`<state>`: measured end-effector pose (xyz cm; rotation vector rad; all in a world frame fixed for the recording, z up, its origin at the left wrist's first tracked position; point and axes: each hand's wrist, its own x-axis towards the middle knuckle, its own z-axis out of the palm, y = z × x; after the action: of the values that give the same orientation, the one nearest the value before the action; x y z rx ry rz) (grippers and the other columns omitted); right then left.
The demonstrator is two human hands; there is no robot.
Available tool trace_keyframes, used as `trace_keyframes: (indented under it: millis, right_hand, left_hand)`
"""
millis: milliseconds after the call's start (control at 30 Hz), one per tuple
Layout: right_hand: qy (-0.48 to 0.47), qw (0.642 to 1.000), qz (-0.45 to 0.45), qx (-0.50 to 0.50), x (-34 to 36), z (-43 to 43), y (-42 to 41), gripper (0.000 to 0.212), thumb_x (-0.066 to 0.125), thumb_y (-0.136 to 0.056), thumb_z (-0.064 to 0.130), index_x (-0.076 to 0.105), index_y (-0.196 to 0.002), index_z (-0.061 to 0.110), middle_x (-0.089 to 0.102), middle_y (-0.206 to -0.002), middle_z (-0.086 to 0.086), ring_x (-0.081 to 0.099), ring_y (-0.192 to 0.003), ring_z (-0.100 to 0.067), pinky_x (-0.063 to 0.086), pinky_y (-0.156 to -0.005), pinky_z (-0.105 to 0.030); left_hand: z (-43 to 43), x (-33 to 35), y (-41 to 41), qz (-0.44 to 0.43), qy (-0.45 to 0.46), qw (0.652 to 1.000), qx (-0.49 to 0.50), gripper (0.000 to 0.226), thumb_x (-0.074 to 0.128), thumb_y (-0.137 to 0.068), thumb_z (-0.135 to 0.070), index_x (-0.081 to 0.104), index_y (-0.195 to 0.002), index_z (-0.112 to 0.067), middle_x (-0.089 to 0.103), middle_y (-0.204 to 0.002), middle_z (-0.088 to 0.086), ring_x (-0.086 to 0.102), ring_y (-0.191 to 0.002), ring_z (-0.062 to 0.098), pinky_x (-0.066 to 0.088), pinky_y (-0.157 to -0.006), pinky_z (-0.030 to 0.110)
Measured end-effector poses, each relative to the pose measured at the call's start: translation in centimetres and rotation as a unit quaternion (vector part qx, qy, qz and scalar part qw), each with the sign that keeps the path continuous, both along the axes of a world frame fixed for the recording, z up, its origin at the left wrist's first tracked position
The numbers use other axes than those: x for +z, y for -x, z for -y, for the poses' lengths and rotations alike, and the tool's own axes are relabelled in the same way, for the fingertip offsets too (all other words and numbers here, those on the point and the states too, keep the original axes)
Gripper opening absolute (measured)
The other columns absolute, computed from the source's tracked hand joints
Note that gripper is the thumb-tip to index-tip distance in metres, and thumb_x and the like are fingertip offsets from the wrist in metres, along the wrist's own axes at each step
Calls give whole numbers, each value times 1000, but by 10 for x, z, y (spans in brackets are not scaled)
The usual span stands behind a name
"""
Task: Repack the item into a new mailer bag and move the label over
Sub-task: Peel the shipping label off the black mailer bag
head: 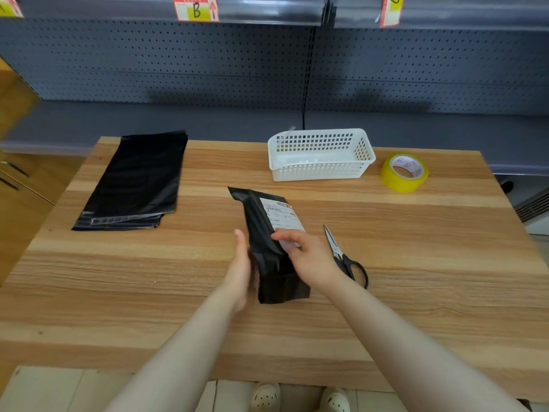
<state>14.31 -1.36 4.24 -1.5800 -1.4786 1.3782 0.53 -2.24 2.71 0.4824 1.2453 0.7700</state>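
The parcel (269,245), a black mailer already packed, lay near the middle of the table (386,322), its long side running away from me and its near end creased and folded. A white label (280,217) was stuck on its upper face, with a barcode at the far edge. My left hand (242,272) stood flat and open against the parcel's left side, fingers straight and together, thumb side up, bracing rather than grasping. My right hand (306,254) rested on top from the right, fingers reaching to the label's near edge, where a pale corner showed under the fingertips (whether I pinched it or only pressed on it I could not tell).

Just right of that hand lay the scissors (344,257), blades closed and pointing away, black handles toward me. Farther back stood a white basket (320,171), and right of it a yellow tape roll (404,173), well apart from the parcel. At the far left of the table lay a stack of flat black mailers (136,179), adhesive strips toward me. Behind the table ran grey pegboard shelving (208,63) with a red tag marked B (196,9).
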Motion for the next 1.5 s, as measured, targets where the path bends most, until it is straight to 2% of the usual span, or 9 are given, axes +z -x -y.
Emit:
trace_keyframes:
  millis: [100,233,400,567,700,833,1167,1333,1500]
  right_hand:
    - [-41,989,110,92,-6,3,3,45,43,-91,-2,57,-127,23,48,-142,5,37,-134,-9,23,-100,-10]
    - [-78,976,167,119,-8,4,3,47,52,-90,4,50,-134,21,47,-143,4,36,-135,-12,25,-106,-16]
    - [-88,957,244,131,-22,3,6,42,57,-90,14,52,-132,15,48,-141,-1,39,-133,-17,27,-110,-23]
    - [-111,923,338,147,-35,7,9,40,57,-91,26,54,-130,24,47,-142,4,33,-133,-18,27,-111,-30]
    - [-91,913,358,173,-40,8,16,38,55,-92,28,54,-130,25,42,-144,5,32,-134,-19,31,-109,-32]
    - [-97,917,356,154,-42,2,22,35,57,-90,27,58,-125,23,47,-134,3,38,-124,-20,39,-101,-30]
    - [-104,901,400,131,-44,-7,36,35,61,-85,41,58,-114,20,50,-120,-2,44,-111,-22,43,-87,-32]
    - [-117,900,401,125,-48,-8,42,37,62,-84,44,59,-108,17,50,-115,-4,46,-107,-24,41,-82,-32]
    - [-114,901,400,125,-49,-10,44,34,62,-85,41,59,-108,16,50,-115,-5,45,-107,-24,42,-82,-32]
  left_hand:
    - [-4,0,8,44,49,998,-3,70,28,-80,-76,68,-103,-23,74,-95,7,69,-90,23,52,-80,38]
    - [-4,-6,18,53,76,996,-19,38,56,-87,-41,67,-111,-13,74,-95,13,71,-84,28,53,-72,37]
    - [-12,-23,35,-9,121,993,2,24,55,-88,-25,67,-100,-8,74,-81,12,69,-71,27,54,-64,33]
    - [-12,-43,58,-90,99,989,-62,33,62,-88,-27,58,-117,-12,70,-107,9,67,-95,23,55,-67,32]
    - [-10,-47,62,-143,80,984,-72,34,70,-83,-21,60,-114,-12,71,-98,6,68,-87,20,52,-62,28]
    - [-14,-46,54,-176,47,981,-63,28,71,-81,-18,61,-106,-9,68,-83,2,65,-73,13,50,-56,22]
    - [-22,-50,50,-215,12,974,-73,30,74,-78,-13,59,-104,-10,65,-81,-2,61,-70,9,48,-56,18]
    - [-23,-53,50,-216,16,974,-69,44,76,-76,-22,59,-114,-8,67,-100,5,65,-85,17,50,-67,23]
    - [-23,-56,49,-220,10,973,-66,49,76,-76,-28,59,-118,-8,68,-104,6,65,-93,19,51,-78,28]
